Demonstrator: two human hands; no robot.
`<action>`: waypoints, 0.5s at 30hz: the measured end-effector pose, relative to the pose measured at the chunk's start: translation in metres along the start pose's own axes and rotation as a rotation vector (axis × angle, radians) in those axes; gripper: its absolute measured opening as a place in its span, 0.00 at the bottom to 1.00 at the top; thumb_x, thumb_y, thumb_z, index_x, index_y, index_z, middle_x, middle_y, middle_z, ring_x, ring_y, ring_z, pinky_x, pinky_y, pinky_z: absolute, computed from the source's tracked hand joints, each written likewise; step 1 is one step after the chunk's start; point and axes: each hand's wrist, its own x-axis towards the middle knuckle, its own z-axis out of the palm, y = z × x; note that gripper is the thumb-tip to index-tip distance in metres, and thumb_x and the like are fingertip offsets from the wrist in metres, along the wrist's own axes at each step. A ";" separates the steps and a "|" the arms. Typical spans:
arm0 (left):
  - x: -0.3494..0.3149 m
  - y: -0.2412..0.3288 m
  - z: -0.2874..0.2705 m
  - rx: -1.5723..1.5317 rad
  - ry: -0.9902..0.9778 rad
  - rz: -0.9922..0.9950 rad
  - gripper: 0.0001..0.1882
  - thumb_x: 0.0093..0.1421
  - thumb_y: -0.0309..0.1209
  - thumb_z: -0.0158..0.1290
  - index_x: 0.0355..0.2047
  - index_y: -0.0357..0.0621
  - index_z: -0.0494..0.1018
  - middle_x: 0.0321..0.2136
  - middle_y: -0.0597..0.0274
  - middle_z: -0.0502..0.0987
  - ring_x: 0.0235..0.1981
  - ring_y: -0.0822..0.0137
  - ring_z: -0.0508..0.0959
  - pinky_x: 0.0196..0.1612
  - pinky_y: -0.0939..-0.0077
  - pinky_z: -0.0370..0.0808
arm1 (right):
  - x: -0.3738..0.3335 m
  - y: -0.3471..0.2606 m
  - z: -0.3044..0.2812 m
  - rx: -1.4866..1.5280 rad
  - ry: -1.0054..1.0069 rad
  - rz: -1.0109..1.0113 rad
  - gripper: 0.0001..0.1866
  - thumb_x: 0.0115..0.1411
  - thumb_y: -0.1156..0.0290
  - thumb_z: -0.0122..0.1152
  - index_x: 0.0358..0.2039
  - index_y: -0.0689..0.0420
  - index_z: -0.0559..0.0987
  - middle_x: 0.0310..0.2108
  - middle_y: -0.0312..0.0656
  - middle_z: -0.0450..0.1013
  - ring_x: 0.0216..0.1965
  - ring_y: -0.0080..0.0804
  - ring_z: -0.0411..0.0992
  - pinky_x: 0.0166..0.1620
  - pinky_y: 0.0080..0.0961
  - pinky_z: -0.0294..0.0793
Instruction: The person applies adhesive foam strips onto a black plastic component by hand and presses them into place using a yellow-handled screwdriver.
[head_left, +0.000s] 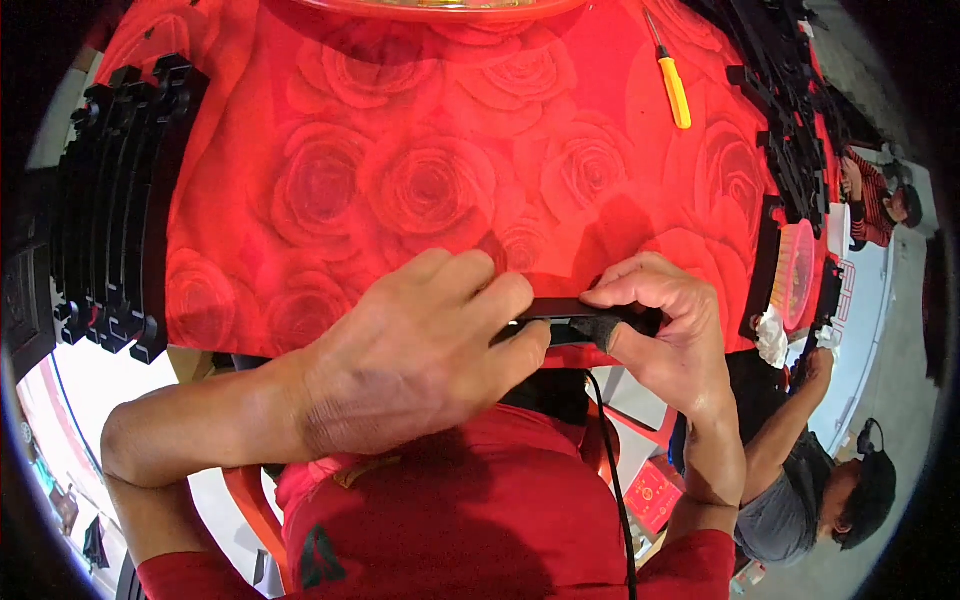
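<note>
Black pc. (pixel 556 308) part-hid btwn hands (pixel 425 330) (pixel 672 335)

1. The left hand (pixel 425 325) and right hand (pixel 665 330) hold a long black piece (pixel 562 306) between them.
2. A black wrap (pixel 600 330) covers the right thumb's tip.
3. The red cloth (pixel 430 190) has big roses on it.
4. A yellow screwdriver (pixel 676 95) lies near the top right.
5. Long black parts (pixel 135 200) sit in a row at the left edge.
6. More black bits (pixel 785 140) are piled on the right.
7. A person in a black cap (pixel 875 495) is at the lower right.
</note>
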 end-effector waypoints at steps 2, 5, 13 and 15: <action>0.001 -0.001 -0.004 -0.113 0.022 -0.045 0.18 0.54 0.29 0.62 0.47 0.44 0.79 0.41 0.53 0.76 0.36 0.55 0.77 0.38 0.62 0.76 | -0.002 0.001 -0.001 -0.024 -0.012 0.039 0.15 0.44 0.86 0.68 0.36 0.62 0.87 0.33 0.43 0.80 0.36 0.33 0.79 0.40 0.27 0.76; 0.005 -0.001 -0.018 -0.335 0.022 -0.200 0.20 0.57 0.26 0.60 0.51 0.40 0.75 0.42 0.48 0.77 0.40 0.46 0.78 0.43 0.56 0.76 | -0.009 0.004 -0.001 -0.067 0.051 -0.069 0.16 0.44 0.86 0.68 0.37 0.61 0.87 0.33 0.43 0.80 0.36 0.34 0.78 0.40 0.27 0.76; 0.035 0.004 -0.040 -0.497 -0.412 -0.430 0.18 0.62 0.33 0.54 0.48 0.33 0.73 0.37 0.41 0.78 0.40 0.39 0.79 0.43 0.48 0.75 | -0.022 -0.027 -0.017 -0.210 0.127 -0.206 0.17 0.45 0.85 0.68 0.38 0.60 0.88 0.34 0.43 0.81 0.37 0.35 0.78 0.39 0.28 0.75; 0.036 0.003 -0.040 -0.500 -0.531 -0.475 0.15 0.62 0.32 0.54 0.44 0.33 0.74 0.33 0.41 0.78 0.38 0.38 0.80 0.40 0.48 0.75 | -0.026 -0.031 -0.013 -0.221 0.129 -0.197 0.17 0.44 0.84 0.69 0.38 0.61 0.88 0.35 0.44 0.81 0.37 0.35 0.77 0.38 0.28 0.75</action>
